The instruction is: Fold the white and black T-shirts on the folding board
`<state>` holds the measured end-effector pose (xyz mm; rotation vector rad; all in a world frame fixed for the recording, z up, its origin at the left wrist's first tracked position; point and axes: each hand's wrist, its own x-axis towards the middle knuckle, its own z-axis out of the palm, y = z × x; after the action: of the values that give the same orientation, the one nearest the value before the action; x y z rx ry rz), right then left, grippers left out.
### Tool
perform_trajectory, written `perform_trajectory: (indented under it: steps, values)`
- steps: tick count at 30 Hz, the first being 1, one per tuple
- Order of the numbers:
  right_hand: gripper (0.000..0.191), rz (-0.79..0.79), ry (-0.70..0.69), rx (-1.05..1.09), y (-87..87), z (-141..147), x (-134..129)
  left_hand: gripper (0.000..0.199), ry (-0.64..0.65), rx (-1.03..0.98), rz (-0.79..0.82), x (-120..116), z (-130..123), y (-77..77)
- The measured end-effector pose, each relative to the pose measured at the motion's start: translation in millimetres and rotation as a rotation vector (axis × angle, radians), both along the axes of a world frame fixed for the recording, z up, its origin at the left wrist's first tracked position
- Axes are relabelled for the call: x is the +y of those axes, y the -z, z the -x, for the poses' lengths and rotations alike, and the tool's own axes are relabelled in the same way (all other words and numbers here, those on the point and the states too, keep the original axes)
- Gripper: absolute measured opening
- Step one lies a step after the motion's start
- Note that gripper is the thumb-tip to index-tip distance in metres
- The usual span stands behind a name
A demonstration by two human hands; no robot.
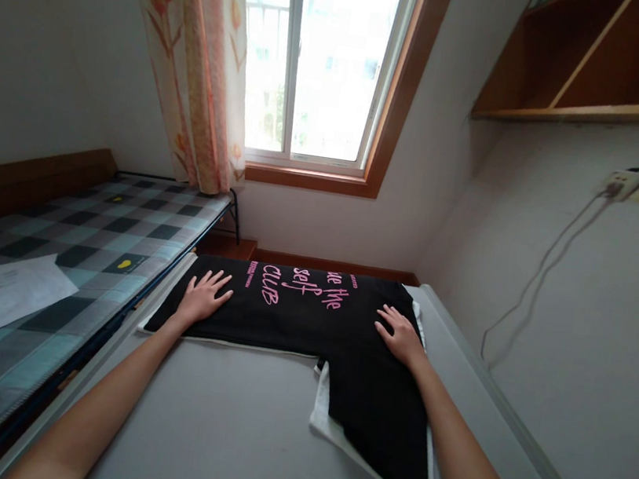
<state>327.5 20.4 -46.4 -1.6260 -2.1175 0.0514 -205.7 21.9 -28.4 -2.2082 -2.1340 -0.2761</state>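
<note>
A black T-shirt [283, 326] with pink lettering lies sideways on a light grey table [210, 422], one sleeve pointing toward me at the right. White fabric shows along its edges, most of all under the sleeve. The far part of the shirt is cut off by the table's far edge. My left hand [205, 296] rests flat on the hem end with fingers spread. Near the shoulder end, my right hand [399, 335] lies on the cloth, its fingers stretched out. Neither hand grips the fabric.
To the left stands a bed [163, 209] with a checked cover and white papers [7, 299] on it. A curtain [199, 80] hangs by the window [344, 61]. On the right wall are a wooden shelf [599, 112], a socket [627, 186] and a hanging cable [541, 267].
</note>
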Motion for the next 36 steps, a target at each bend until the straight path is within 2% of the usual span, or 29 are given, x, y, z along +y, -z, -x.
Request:
perform_trajectory:
  steps: [4, 9, 14, 17, 24, 36]
  values:
    - [0.047, -0.003, 0.018, -0.025, -1.5, 2.9, 4.8, 0.057, -0.001, -0.003, 0.002, 5.0, -0.9, 0.8]
    - [0.045, -0.03, 0.022, -0.069, -2.5, 2.8, -1.8, 0.056, 0.007, -0.004, 0.007, 3.3, -1.6, -0.9]
    - [0.054, 0.005, 0.031, -0.119, -6.1, 2.4, -8.5, 0.055, 0.03, 0.015, -0.007, 4.5, -9.3, -6.4]
    - [0.06, 0.059, 0.044, -0.146, -5.0, 3.2, -8.2, 0.057, 0.067, 0.02, -0.06, 5.6, -15.6, -4.0]
    - [0.061, 0.113, 0.066, -0.172, 2.8, 2.3, -4.3, 0.061, 0.06, 0.022, -0.008, 5.7, -19.2, 4.0]
    - [0.06, 0.103, 0.04, -0.138, 2.9, 1.6, -21.4, 0.059, 0.084, 0.025, -0.019, -12.1, -11.7, 5.6]
